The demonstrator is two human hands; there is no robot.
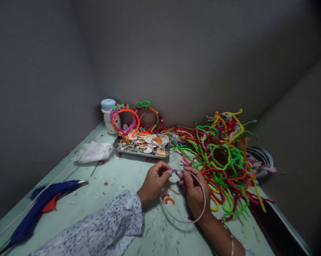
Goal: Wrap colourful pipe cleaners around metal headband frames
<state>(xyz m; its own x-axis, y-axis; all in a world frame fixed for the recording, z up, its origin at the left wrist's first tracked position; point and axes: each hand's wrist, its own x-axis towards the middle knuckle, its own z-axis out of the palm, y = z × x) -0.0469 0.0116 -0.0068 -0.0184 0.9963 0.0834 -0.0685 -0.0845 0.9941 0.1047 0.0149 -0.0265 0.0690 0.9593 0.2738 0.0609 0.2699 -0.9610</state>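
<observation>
Both my hands meet above the middle of the table, at the upper part of a thin grey-white wire hoop. My left hand pinches the end of a short purple pipe cleaner between thumb and index finger. My right hand has its fingers closed around the hoop, close to the purple piece, part of which hangs below the fingertips. The hoop's lower arc passes in front of my right wrist. Under the hoop, small orange pipe cleaner pieces lie on the table.
A metal tray of shells and stones stands behind my hands, with colourful headbands at its back. A lidded jar is beside it. Tangled pipe cleaners and coiled wire fill the right. A blue glue gun lies left, near a white packet.
</observation>
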